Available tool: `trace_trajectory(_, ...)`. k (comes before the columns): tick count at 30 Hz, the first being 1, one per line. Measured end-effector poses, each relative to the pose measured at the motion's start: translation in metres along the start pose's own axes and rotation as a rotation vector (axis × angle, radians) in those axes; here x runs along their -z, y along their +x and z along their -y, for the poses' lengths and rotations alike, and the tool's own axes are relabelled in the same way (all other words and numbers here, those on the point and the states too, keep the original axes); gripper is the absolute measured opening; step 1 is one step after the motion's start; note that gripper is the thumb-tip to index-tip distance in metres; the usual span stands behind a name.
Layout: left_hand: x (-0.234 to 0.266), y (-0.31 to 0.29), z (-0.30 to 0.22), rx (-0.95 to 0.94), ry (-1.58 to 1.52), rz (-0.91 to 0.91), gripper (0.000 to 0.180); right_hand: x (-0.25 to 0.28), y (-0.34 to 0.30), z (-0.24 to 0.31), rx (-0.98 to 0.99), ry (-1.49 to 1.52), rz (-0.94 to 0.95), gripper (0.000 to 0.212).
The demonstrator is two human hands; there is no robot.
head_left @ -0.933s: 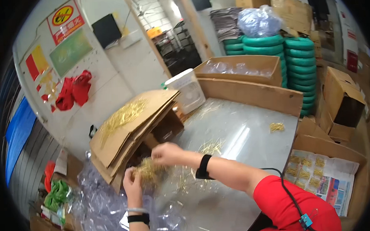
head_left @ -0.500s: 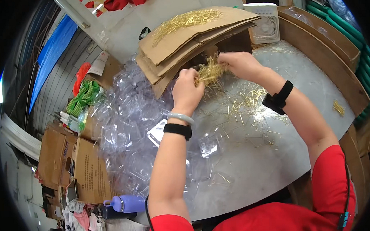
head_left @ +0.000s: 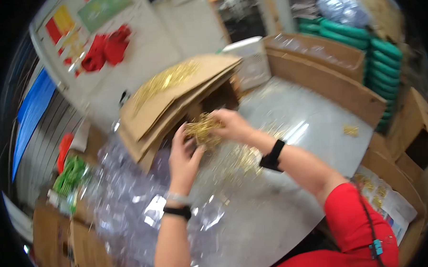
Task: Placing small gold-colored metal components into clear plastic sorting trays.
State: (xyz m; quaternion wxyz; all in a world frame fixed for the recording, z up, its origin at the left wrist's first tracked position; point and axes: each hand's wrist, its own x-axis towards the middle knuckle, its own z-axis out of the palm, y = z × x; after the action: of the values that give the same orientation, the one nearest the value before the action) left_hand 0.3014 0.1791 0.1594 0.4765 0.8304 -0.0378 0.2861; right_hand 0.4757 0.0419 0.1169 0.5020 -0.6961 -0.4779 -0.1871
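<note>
A tangled bunch of thin gold-coloured metal pins (head_left: 202,129) is held over the table between both hands. My left hand (head_left: 181,159) cups the bunch from the left, its thumb and fingers curled about it. On its other side, my right hand (head_left: 233,126) pinches the pins with fingers and thumb together. Below them, loose gold pins (head_left: 246,161) lie scattered on the grey metal table (head_left: 274,202). Blur hides the single pins and the exact fingertip contact.
Behind my hands stand stacked cardboard sheets (head_left: 174,94) topped with more gold pins (head_left: 166,80). Clear plastic pouches (head_left: 126,199) heap on the left. A white fan (head_left: 251,62) and a cardboard barrier (head_left: 316,79) line the far edge. A small pin cluster (head_left: 351,130) lies right.
The view has swung to the right, so the table and hands sit further left in it. My right hand has come closer to my left; both still hold the pins.
</note>
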Motion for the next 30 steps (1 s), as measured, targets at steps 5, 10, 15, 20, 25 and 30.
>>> trace_trajectory(5,0.033,-0.035,-0.027,0.025,0.138,-0.082,0.075,0.023,0.028,-0.006,-0.455,-0.293,0.072,0.044)
trace_trajectory(10,0.017,-0.047,-0.032,0.049,0.151,0.032,0.064,0.069,0.002,-0.105,-0.604,0.054,-0.253,0.04)
trace_trajectory(15,0.033,-0.069,-0.053,0.082,0.085,0.009,0.055,0.065,-0.012,-0.11,-0.723,0.291,-0.214,0.035)
trace_trajectory(20,0.077,-0.104,-0.093,0.091,0.202,-0.099,0.047,0.044,-0.009,-0.071,-0.758,0.69,-0.003,0.044)
trace_trajectory(25,0.089,-0.105,-0.1,0.065,0.167,-0.251,0.032,0.092,-0.011,-0.103,-1.009,0.822,-0.106,0.031)
trace_trajectory(30,0.119,-0.148,-0.099,0.191,0.326,-0.288,0.019,0.08,-0.008,-0.089,-1.092,0.879,-0.302,0.03)
